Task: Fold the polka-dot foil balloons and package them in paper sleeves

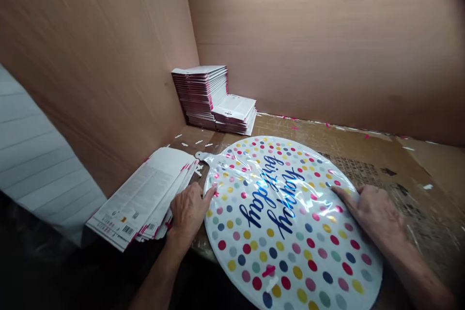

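A flat, round foil balloon [290, 203], white with coloured dots and blue "happy birthday" lettering, lies turned sideways before me. My left hand [189, 210] is closed at its left edge, thumb on top and fingers curled beneath. At the right edge my right hand [378, 215] grips too, its thumb resting on the film and the other fingers mostly hidden. The balloon's filling tab [201, 156] points to the upper left. A pink paper scrap [269, 271] and a white scrap [271, 283] rest on the lower part of the balloon.
Left of my left hand lies a fanned pile of printed white card sleeves [134, 193]. A tall stack of sleeves [196, 92] and a lower stack [236, 111] stand in the corner of the wooden walls [308, 34]. Small scraps dot the cardboard surface [290, 128].
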### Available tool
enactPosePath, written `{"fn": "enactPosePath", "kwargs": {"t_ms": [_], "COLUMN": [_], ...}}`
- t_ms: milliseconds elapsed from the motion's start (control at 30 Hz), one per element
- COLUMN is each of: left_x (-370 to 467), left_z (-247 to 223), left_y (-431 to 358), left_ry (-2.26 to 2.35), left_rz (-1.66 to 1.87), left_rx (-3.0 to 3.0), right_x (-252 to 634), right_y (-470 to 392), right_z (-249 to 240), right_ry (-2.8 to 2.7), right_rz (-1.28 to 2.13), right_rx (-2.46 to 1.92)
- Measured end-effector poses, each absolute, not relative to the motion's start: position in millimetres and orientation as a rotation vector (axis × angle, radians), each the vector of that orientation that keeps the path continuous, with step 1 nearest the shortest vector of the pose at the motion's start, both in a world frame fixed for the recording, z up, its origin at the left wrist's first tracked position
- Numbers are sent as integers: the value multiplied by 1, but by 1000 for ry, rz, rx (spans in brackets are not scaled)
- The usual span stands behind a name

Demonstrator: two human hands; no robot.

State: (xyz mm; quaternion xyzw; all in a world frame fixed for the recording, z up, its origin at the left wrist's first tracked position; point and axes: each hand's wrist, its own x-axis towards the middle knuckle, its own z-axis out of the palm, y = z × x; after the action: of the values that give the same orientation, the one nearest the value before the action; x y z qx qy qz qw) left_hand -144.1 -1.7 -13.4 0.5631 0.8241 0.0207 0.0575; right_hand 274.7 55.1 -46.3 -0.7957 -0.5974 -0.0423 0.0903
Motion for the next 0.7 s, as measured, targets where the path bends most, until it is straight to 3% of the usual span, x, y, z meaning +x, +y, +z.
{"fn": "enactPosePath", "kwargs": {"t_ms": [100, 200, 300, 467, 700], "left_x": [-137, -134, -130, -125, -126], "left_z": [-17, -17, -19, -24, -27], "left_y": [-12, -12, -13, -12, -11], "left_ry": [2439, 2373, 2332, 2222, 2064], "left_rz": [115, 245, 460, 662, 801], "left_rx": [1701, 1666, 1595, 1625, 1588], "right_x": [284, 226, 109, -61, -63], "right_y": [69, 70, 69, 79, 94], "right_z": [-34, -13, 7, 30, 22], "right_ry": [-1791, -1847, -2279, -2681, -2651], "right_rz": [-31, -360, -21, 382, 506], "right_rx": [-2466, -2361, -1899, -1625, -1579]}}
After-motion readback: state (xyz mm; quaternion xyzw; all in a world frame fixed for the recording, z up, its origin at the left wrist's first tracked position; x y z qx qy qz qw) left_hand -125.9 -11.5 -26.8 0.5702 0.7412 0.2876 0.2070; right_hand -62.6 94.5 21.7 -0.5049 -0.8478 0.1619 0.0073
